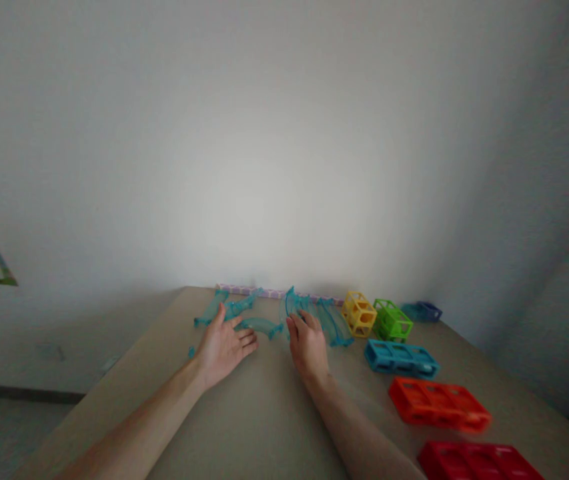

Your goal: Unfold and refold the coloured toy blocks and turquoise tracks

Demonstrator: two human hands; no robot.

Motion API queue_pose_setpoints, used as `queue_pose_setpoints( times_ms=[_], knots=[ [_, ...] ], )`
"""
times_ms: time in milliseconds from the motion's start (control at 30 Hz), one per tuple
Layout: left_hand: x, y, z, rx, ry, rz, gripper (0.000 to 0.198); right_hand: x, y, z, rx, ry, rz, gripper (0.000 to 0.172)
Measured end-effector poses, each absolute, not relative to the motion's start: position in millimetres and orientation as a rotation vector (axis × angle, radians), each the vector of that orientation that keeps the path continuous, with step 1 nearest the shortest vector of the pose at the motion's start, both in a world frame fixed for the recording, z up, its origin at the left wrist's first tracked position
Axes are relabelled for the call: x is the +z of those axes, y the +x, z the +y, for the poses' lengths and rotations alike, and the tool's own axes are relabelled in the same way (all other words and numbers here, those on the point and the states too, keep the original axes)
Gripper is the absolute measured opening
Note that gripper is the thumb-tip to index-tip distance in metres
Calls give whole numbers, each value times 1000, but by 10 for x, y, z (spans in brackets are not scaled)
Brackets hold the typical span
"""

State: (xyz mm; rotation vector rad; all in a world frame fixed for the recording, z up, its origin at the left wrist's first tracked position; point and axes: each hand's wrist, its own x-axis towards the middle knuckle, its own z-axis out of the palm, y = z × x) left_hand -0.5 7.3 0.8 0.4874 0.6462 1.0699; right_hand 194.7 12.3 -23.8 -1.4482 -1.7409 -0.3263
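Note:
My left hand (227,350) is turned palm up over the table, fingers spread, holding nothing. Just beyond its fingers lies a curved translucent teal track piece (263,325). More teal pieces rest behind this hand, among them a slanted one (211,310) and a jointed-looking one (241,305). My right hand (309,347) has its fingers closed on a clear teal curved track piece (289,301), which stands up from the fingertips; the fingers partly hide it. Right of that hand, other teal curved pieces (331,323) lie side by side.
On the right stand open-frame plastic blocks: yellow (359,315), green (393,321), dark blue (430,311), teal-blue (401,359), orange (439,404) and red (479,461). A purple patterned strip (269,293) runs along the table's (244,427) back edge, against the wall (274,147).

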Motion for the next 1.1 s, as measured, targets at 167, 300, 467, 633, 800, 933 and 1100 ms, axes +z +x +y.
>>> queue_pose_setpoints(
  times_ms=[167,300,467,633,800,933,1100],
  knots=[
    [-50,-27,97,1207,1131,905,55,-218,1937,113,-316,-1468,-1774,29],
    [-136,-91,107,1216,2111,1238,28,-207,1912,105,-278,-1506,-1812,28],
    [-193,-152,46,708,2500,1553,47,-204,1923,95,-249,-1526,-1816,29],
    [-208,-157,25,577,2525,1645,53,-216,1948,104,-253,-1526,-1811,29],
    [-277,-176,107,1000,2364,1510,31,-284,1888,172,-255,-1520,-1847,29],
    [-280,-164,144,1248,2081,1323,13,-304,1799,222,-259,-1516,-1887,26],
    [-246,-149,141,1290,1915,1275,10,-166,1691,92,-394,-1470,-1863,23]
  ],
)
